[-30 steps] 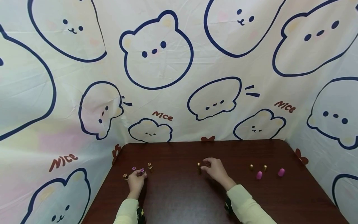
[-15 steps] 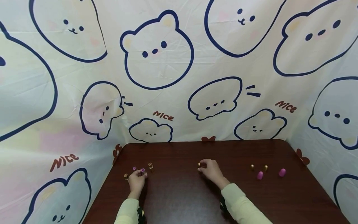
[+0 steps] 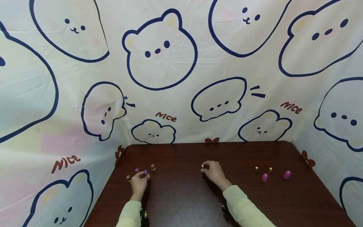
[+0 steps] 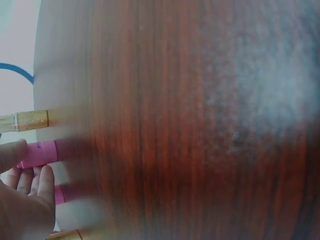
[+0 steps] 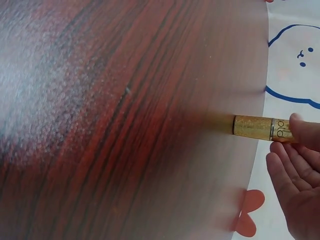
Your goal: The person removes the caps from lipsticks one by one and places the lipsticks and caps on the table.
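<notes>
My left hand [image 3: 139, 183] pinches a pink lipstick tube [image 4: 44, 152] between thumb and fingers; the tube stands upright on the table's left side. Close around it are a second pink tube [image 3: 137, 170] and two gold tubes, one [image 3: 129, 178] to the left and another [image 3: 153, 168] to the right. Near the table's middle, my right hand [image 3: 214, 172] grips an upright gold lipstick tube [image 5: 252, 127]. In the right wrist view the thumb lies over its lettered upper part; in the head view the fingers hide most of it.
On the right of the dark brown table [image 3: 181, 201] stand two small gold round-topped pieces [image 3: 256, 169] and two pink round-topped pieces [image 3: 287, 175]. A white cloth [image 3: 181, 104] with cartoon bears hangs behind and at both sides.
My right hand has moved slightly left and its fingers have closed round the gold tube. The left hand keeps its hold on the pink tube in the same place.
</notes>
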`<state>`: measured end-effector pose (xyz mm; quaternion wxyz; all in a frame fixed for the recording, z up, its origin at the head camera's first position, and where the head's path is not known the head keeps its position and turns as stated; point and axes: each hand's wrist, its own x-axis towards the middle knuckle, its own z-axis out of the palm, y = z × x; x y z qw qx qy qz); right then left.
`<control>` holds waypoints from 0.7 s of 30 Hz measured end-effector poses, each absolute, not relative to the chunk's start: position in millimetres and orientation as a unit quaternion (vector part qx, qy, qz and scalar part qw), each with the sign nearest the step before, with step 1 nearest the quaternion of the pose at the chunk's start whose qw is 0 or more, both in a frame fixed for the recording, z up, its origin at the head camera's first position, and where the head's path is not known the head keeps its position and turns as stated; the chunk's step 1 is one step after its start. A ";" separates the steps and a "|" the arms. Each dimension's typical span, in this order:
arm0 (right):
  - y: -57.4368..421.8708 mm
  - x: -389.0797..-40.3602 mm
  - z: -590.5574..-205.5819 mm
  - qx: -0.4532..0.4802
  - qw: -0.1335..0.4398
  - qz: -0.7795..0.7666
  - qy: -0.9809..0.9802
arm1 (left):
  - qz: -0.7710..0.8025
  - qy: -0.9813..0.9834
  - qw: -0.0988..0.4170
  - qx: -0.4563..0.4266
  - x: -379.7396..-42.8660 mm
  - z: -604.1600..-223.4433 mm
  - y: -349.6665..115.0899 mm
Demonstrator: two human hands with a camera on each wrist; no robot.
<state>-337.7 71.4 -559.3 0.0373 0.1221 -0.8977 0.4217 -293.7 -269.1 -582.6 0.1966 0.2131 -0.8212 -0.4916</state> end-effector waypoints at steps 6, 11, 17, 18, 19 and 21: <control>71.4 -336.7 -557.1 0.119 0.038 0.418 -0.900 | -0.494 -0.820 0.201 0.208 -293.7 -582.2 -269.3; 74.5 -335.8 -552.9 0.123 0.039 0.413 -0.901 | -0.499 -0.817 0.198 0.212 -294.5 -583.6 -269.8; 80.9 -333.3 -544.2 0.127 0.043 0.423 -0.896 | -0.507 -0.812 0.198 0.211 -294.4 -582.1 -269.2; 81.9 -332.8 -542.9 0.127 0.046 0.424 -0.895 | -0.508 -0.811 0.197 0.211 -294.1 -581.5 -269.2; 82.8 -331.9 -541.3 0.126 0.048 0.426 -0.895 | -0.509 -0.811 0.197 0.211 -294.1 -581.3 -269.1; 84.8 -330.9 -539.0 0.124 0.051 0.427 -0.894 | -0.514 -0.808 0.196 0.211 -294.4 -581.2 -269.0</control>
